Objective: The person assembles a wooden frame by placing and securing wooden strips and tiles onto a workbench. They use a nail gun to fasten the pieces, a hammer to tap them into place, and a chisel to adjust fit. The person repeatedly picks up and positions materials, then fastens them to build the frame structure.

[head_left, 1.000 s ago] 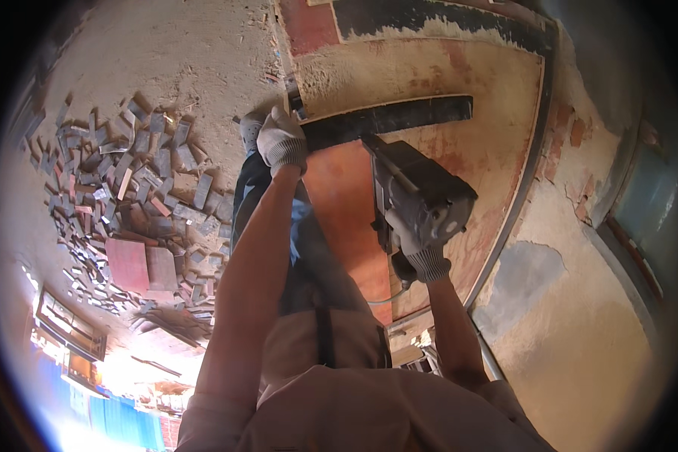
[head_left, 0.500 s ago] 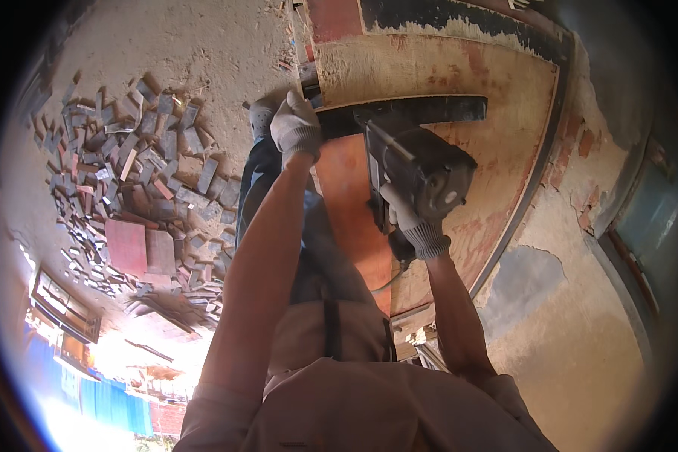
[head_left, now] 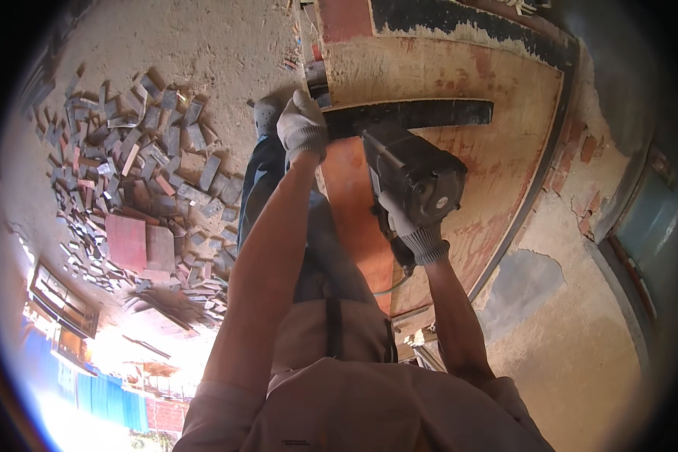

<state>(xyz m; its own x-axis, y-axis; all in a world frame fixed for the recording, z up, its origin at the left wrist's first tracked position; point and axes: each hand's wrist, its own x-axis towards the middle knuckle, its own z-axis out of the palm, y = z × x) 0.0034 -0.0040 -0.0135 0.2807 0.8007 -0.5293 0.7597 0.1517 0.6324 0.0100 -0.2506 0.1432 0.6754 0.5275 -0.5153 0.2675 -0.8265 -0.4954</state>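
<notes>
A worn wooden board (head_left: 444,75) apparently backs the dark strip (head_left: 444,113) at one o'clock, which looks bowed and scuffed. At two, the right hand (head_left: 408,224) wraps its fingers round a bulky black power tool (head_left: 416,175), likely for control; at eleven, the left hand (head_left: 301,120) curls beside the strip's end, perhaps steadying it, grip impossible to tell

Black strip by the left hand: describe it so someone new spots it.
Start at the big worn tan board, right of the debris pile. Across it, from the gloved left hand past the nose of the black power tool, runs a long black strip. Unlike the ragged black band along the far edge, it has clean edges and a squared right end.
</notes>
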